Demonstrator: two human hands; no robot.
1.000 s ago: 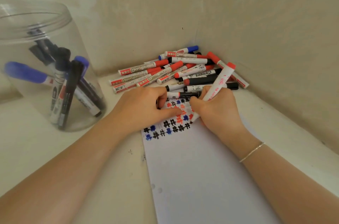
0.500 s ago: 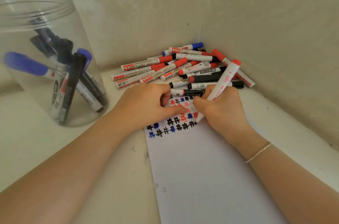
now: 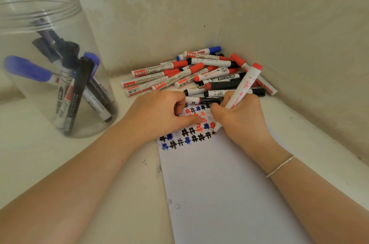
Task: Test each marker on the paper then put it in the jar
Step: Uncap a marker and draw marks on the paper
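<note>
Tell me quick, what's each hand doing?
Left hand: finger pressed on the paper, the others curled, maybe round a cap; cannot tell.
Right hand: closed on a marker, tip at the paper.

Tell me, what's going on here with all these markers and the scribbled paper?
A person is trying out markers one by one. The right hand grips a white marker with a red end, its tip down on the paper beside rows of black, blue and red test marks. The left hand rests on the sheet with a finger pressing it flat. A pile of markers waits in the corner, and several already stand in the clear jar at the left.
</note>
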